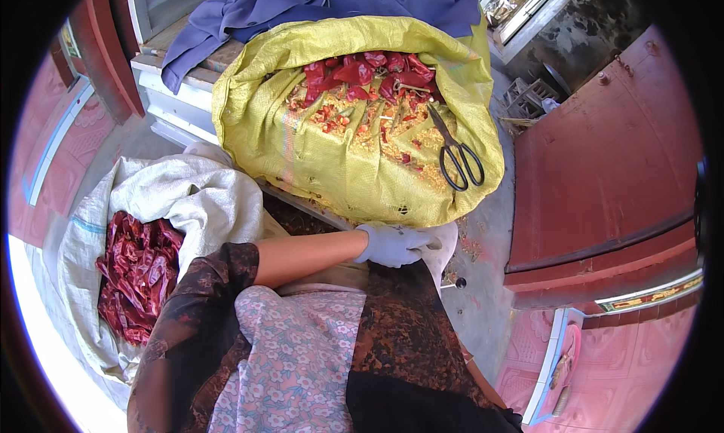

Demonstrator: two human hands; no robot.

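Observation:
My left hand (394, 246), in a pale blue-white glove, reaches across my lap just below the front edge of a yellow woven sack (339, 184). Its fingers are bent and drawn together beside a white cloth or sack (445, 253); whatever they hold, if anything, is hidden. Only a strip of my right forearm (486, 382) shows at the lower right, and my right hand is out of sight. On the yellow sack lie red dried chillies (356, 73), scattered yellow seeds (351, 135) with red bits, and black-handled scissors (455, 150).
At my left stands a white woven sack (204, 199) holding many dark red dried chillies (139, 271). Blue-purple cloth (324, 3) drapes behind the yellow sack. A red-brown door panel (603, 154) stands at the right, and grey floor (483, 312) runs beside it with scattered bits.

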